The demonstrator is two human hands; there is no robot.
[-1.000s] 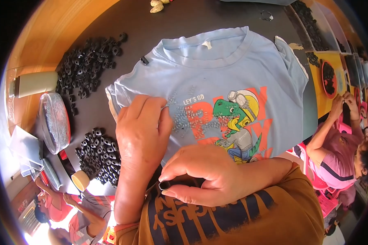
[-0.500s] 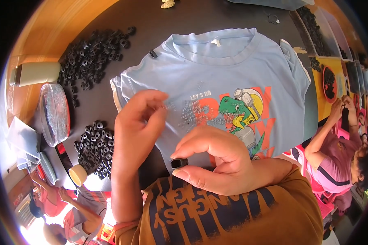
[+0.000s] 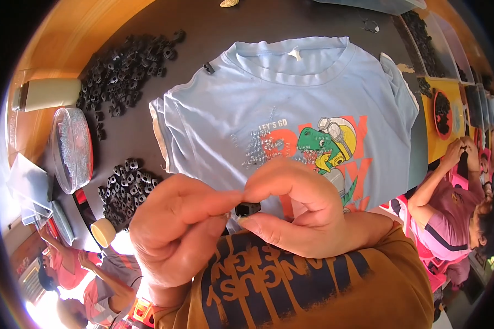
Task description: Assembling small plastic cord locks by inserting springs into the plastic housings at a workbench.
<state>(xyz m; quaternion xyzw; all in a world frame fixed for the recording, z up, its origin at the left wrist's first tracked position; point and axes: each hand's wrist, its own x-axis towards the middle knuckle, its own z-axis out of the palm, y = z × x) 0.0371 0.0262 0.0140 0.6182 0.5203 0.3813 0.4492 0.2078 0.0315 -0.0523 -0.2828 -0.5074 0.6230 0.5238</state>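
In front of my chest, my right hand [image 3: 299,211] pinches a small hollow black plastic piece [image 3: 248,209] between thumb and forefinger, its opening facing left. My left hand [image 3: 184,225] is closed in a pinch right beside that opening. A tiny shiny metal bit, which looks like a small spring, shows at its fingertips. Beyond my hands, a light blue T-shirt [image 3: 214,120] with a dinosaur print lies spread on the table. Many tiny metal springs [image 3: 258,143] are scattered over its print. Another black piece [image 3: 208,68] rests near the shirt's left shoulder.
Two piles of black plastic parts lie at left, a far pile [image 3: 123,71] and a near pile [image 3: 129,189]. A round clear container [image 3: 73,151] stands beside them, near a yellowish cup [image 3: 102,233]. Trays of black parts [image 3: 422,44] and a co-worker [image 3: 450,203] are at right.
My left hand has come down from over the shirt to the black piece, its fingers now pinched beside the opening. My right hand has shifted slightly, still holding the piece.
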